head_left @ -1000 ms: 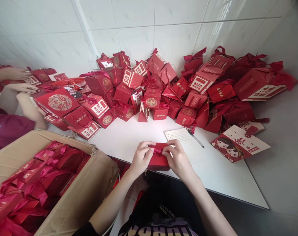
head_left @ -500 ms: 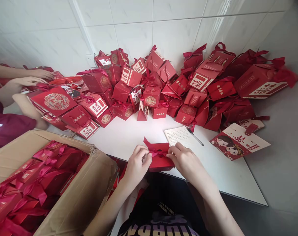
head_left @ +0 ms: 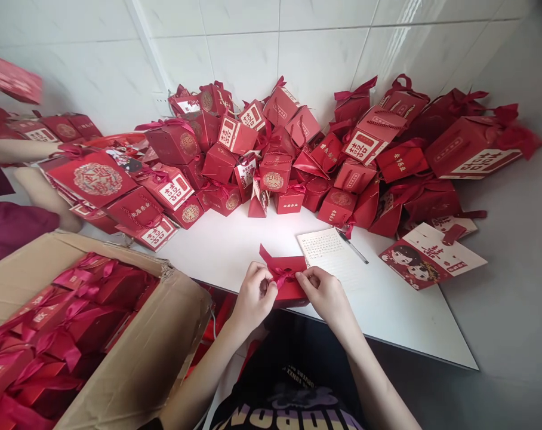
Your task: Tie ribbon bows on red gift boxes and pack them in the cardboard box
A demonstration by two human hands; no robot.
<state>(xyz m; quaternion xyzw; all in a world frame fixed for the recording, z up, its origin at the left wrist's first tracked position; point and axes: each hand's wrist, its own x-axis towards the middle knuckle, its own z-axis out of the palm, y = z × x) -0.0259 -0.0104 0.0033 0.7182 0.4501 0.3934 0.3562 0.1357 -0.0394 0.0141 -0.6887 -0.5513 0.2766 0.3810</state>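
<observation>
A small red gift box sits at the table's front edge before me, one pointed flap sticking up at its far left. A dark pink ribbon crosses its top in a bow. My left hand pinches the bow's left side, fingers curled. From the other side my right hand grips the ribbon's right part between thumb and bent forefinger. Just behind the box lie a handwritten notepad and a black pen.
Red gift boxes are heaped along the tiled wall. At left stands an open cardboard carton full of ribboned boxes. A printed card box lies at right. Beyond the carton, another person's arm reaches over the table.
Both my hands keep hold of the ribbon, and the bow now looks fuller. The other person's hands have moved left, and a red box shows blurred in the air at upper left.
</observation>
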